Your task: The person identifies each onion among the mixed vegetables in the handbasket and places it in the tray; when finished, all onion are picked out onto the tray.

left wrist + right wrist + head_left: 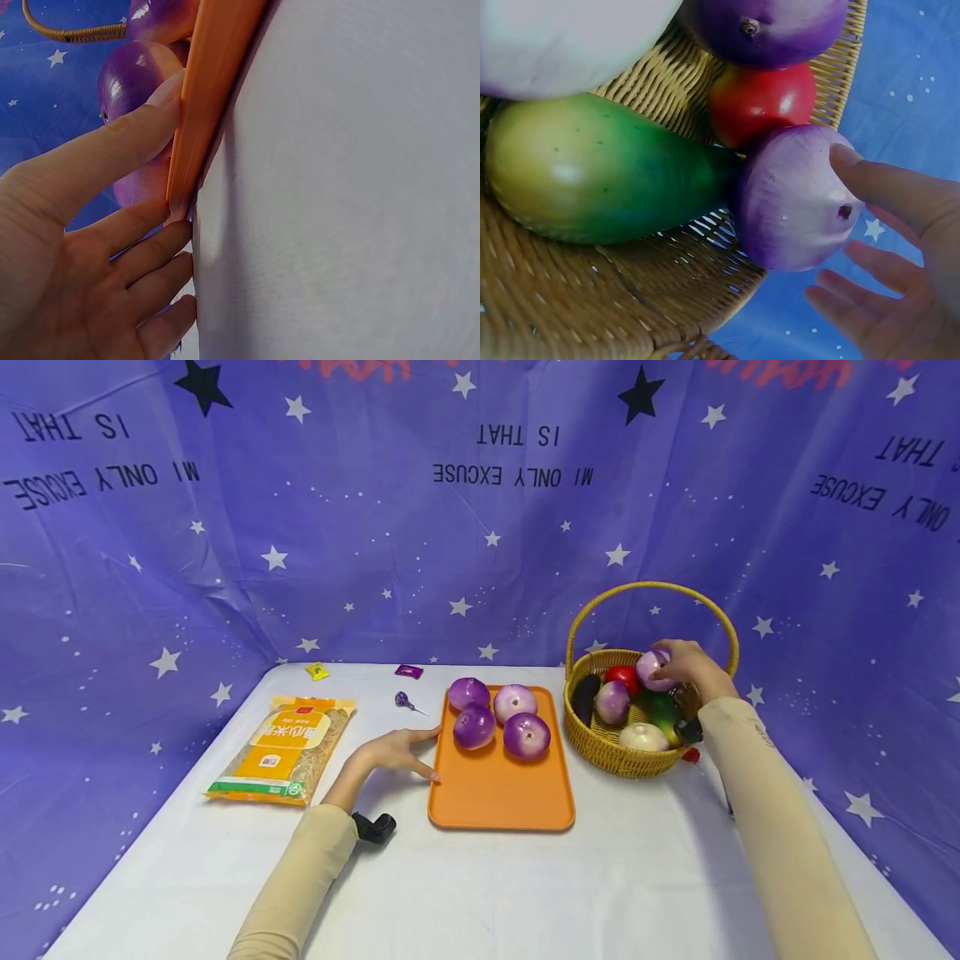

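My left hand (395,752) rests at the left edge of an orange tray (495,802). In the left wrist view its thumb touches the rim (196,112) and the fingers lie fairly straight against the side. Several purple onions (527,736) sit on the tray's far half. Over the back right of a wicker basket (626,763), my right hand (686,664) holds a purple-and-white onion (795,199) between thumb and fingers; some fingers are hidden behind it. That onion adjoins a red round fruit or vegetable (761,105) and a green-yellow one (607,172).
Also in the basket are a dark eggplant (585,699), another purple onion (612,702) and a whitish onion (643,737). The tall handle (651,583) arches over it. At left lie a bag of grain (285,752), a lollipop (403,699) and two wrapped sweets, yellow (317,671) and purple (408,671).
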A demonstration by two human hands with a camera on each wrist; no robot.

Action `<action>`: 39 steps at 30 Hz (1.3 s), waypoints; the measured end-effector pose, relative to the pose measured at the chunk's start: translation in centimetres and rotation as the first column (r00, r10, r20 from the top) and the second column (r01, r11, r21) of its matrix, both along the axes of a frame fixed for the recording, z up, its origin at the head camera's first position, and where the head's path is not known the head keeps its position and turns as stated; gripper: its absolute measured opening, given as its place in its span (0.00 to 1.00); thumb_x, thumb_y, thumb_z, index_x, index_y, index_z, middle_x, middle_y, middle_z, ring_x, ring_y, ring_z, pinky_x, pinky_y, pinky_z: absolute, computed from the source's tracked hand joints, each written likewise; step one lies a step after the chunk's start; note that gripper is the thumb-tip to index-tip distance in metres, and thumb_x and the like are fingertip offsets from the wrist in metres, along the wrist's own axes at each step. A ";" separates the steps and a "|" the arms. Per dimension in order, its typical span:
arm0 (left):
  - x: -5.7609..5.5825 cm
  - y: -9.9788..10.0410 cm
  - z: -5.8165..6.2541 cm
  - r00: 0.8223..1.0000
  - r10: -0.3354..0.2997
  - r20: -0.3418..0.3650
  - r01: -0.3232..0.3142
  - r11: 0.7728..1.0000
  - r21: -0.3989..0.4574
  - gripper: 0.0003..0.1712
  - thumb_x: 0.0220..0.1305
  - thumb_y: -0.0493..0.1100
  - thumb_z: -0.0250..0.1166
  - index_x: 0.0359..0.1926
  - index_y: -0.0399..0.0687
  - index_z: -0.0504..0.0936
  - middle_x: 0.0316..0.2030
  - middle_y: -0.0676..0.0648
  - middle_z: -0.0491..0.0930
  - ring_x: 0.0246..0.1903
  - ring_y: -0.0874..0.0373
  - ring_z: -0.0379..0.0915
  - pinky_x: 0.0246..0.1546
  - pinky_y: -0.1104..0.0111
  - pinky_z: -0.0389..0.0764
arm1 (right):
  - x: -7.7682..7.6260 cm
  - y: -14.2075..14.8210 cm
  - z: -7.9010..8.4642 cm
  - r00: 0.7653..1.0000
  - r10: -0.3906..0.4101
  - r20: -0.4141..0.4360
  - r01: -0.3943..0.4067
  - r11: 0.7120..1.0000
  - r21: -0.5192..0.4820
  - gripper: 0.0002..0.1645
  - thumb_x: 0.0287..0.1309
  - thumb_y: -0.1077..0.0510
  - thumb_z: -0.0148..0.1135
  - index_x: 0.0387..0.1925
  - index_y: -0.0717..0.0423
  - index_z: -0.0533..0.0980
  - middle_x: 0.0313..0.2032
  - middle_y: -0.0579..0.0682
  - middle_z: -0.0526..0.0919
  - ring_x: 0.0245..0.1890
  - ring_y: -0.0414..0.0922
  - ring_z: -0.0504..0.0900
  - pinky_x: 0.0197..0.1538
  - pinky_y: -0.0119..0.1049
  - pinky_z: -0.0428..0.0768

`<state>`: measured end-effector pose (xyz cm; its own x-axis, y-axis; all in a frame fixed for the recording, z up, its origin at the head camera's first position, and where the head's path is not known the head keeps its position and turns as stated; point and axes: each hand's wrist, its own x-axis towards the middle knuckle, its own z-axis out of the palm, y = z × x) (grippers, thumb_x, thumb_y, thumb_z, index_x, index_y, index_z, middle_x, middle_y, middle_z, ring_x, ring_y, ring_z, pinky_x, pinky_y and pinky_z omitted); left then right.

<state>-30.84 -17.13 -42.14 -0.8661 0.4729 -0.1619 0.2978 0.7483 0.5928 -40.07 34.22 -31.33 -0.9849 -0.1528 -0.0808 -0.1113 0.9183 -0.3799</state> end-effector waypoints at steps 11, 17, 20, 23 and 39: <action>0.0 0.1 -0.1 1.000 0.013 0.000 -0.013 1.000 0.001 0.56 0.46 0.57 0.77 0.72 0.46 0.60 0.69 0.39 0.61 0.69 0.39 0.51 0.69 0.47 0.51 | -0.5 0.1 -0.9 1.000 0.011 0.000 -0.011 1.000 0.018 0.42 0.50 0.59 0.71 0.64 0.68 0.63 0.60 0.75 0.63 0.60 0.70 0.61 0.62 0.66 0.62; 0.0 0.1 -0.1 1.000 0.009 -0.001 -0.009 1.000 0.000 0.56 0.46 0.57 0.77 0.73 0.46 0.60 0.69 0.38 0.60 0.69 0.39 0.51 0.69 0.47 0.51 | -0.1 0.0 -0.6 0.997 0.056 -0.046 -0.054 0.998 0.035 0.40 0.50 0.59 0.70 0.62 0.70 0.65 0.58 0.75 0.67 0.59 0.70 0.63 0.62 0.66 0.63; 0.0 0.1 -0.1 1.000 0.010 0.000 -0.010 1.000 0.001 0.56 0.46 0.57 0.77 0.73 0.46 0.60 0.69 0.38 0.60 0.69 0.38 0.51 0.69 0.47 0.51 | 0.4 -0.2 -0.2 0.991 0.101 -0.083 -0.098 0.994 0.038 0.38 0.50 0.59 0.69 0.61 0.70 0.67 0.56 0.74 0.70 0.57 0.70 0.64 0.61 0.66 0.64; 0.1 0.1 -0.1 1.000 0.012 0.001 -0.012 1.000 0.004 0.57 0.46 0.57 0.77 0.73 0.46 0.59 0.69 0.38 0.60 0.69 0.38 0.51 0.69 0.47 0.51 | 1.3 -0.5 0.3 0.987 0.128 -0.100 -0.126 0.992 0.021 0.38 0.51 0.58 0.70 0.61 0.69 0.67 0.55 0.73 0.71 0.55 0.67 0.66 0.58 0.65 0.66; -0.1 0.0 -0.3 1.000 0.000 -0.019 0.000 1.000 -0.007 0.57 0.45 0.58 0.77 0.72 0.46 0.60 0.68 0.39 0.62 0.69 0.39 0.52 0.69 0.48 0.52 | 7.4 -4.3 1.4 0.918 0.276 -0.285 -0.276 0.960 0.043 0.37 0.53 0.60 0.70 0.64 0.64 0.68 0.53 0.69 0.77 0.52 0.64 0.74 0.54 0.61 0.72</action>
<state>-30.95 -17.09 -42.49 -0.8692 0.4717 -0.1485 0.3088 0.7523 0.5820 -32.62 29.87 -29.88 -0.8849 -0.4222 0.1970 -0.4640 0.8360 -0.2929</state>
